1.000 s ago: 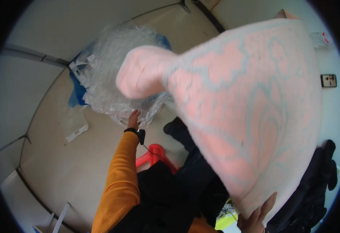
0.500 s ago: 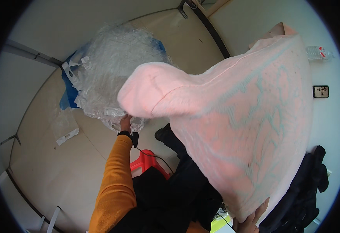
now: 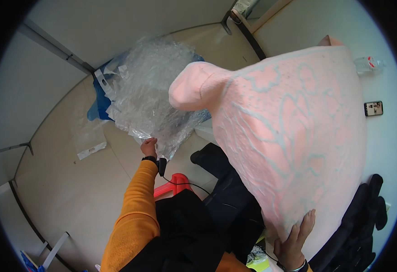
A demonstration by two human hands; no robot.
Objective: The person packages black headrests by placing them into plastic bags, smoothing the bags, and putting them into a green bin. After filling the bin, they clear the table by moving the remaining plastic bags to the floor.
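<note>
Currently, the step in hand looks like steadying the pink plush cloth [image 3: 293, 131] with one hand while reaching for plastic with the other. Right hand [image 3: 296, 240]: open, fingers spread on the cloth's near end. Left hand [image 3: 149, 147]: fingers curled at the near edge of the clear plastic pile [image 3: 155, 86]; cannot tell whether a sheet is pinched. Judgement: next move calls for a sure hold on one layer, since thin film probably clings and could bring neighbours along; right hand should keep the cloth from sliding.

Cloth: lies to the right, apparently across the white table [image 3: 375, 152], a rounded lobe jutting left past its edge. Surface fuzzy, pale pink, with grey-blue outline patterns; body broad, narrowing sharply before the lobe. Whether anything fills it: not determinable.
</note>
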